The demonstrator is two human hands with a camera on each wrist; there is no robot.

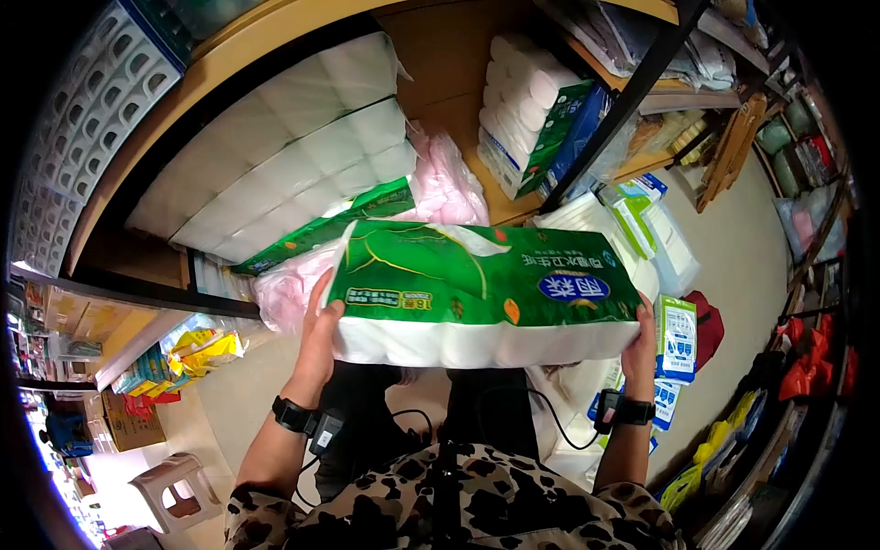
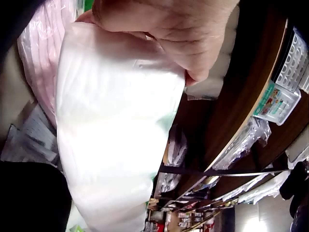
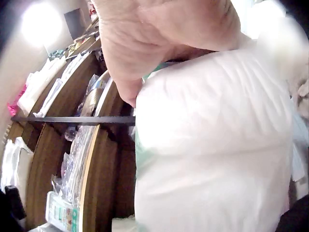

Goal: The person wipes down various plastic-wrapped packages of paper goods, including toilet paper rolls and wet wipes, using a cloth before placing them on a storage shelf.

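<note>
A long pack of paper rolls in green and white wrapping (image 1: 477, 284) is held crosswise in front of the body, its printed green side facing up. The left hand (image 1: 319, 335) grips its left end, and the right hand (image 1: 642, 335) grips the right end. In the left wrist view the left hand (image 2: 169, 29) bends over the edge of the white pack (image 2: 116, 116). The right wrist view has the right hand (image 3: 164, 38) curled over the other end of the white pack (image 3: 212, 145). Fingertips beyond the edges are partly hidden.
Stacked white roll packs (image 1: 284, 156) fill the shelf at the upper left, with pink bags (image 1: 449, 183) beside them. Another roll pack (image 1: 527, 115) stands farther right on the shelf. A dark post (image 1: 632, 101) rises near it. Blue-and-white packages (image 1: 676, 339) lie at right; a stool (image 1: 174, 490) stands lower left.
</note>
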